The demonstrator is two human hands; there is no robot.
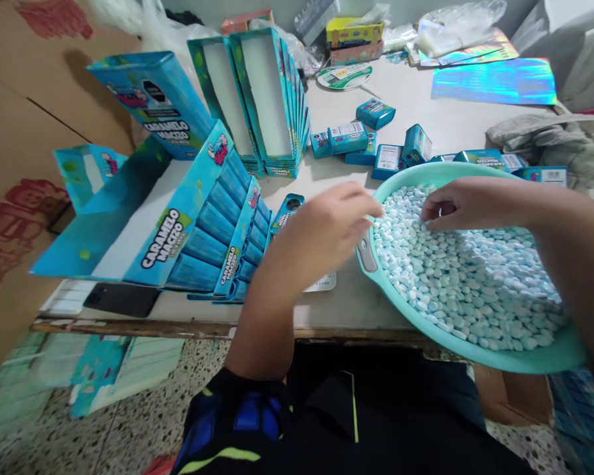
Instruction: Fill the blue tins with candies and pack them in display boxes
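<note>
A turquoise basin (pixel 406 310) full of small pale blue and white candies (pixel 455 284) stands at the right of the table. My right hand (pixel 448 203) is over the candies inside it, fingers curled in a pinch; whatever is between them is hidden. Blurred by motion, my left hand (pixel 334 218) reaches to the basin's left rim, with fingers apart and nothing seen in them. Behind that hand, a small blue candy box (pixel 288 210) is partly covered. Below it shows the edge of a flat white object (pixel 324 282), mostly hidden by my forearm.
At the left is a blue display carton (pixel 165 241) with rows of small boxes. Stacked empty display trays (pixel 270 99) stand behind. Several small blue boxes (pixel 349 137) lie beyond the basin. A black phone (pixel 121 299) lies near the table's front edge (pixel 188 326).
</note>
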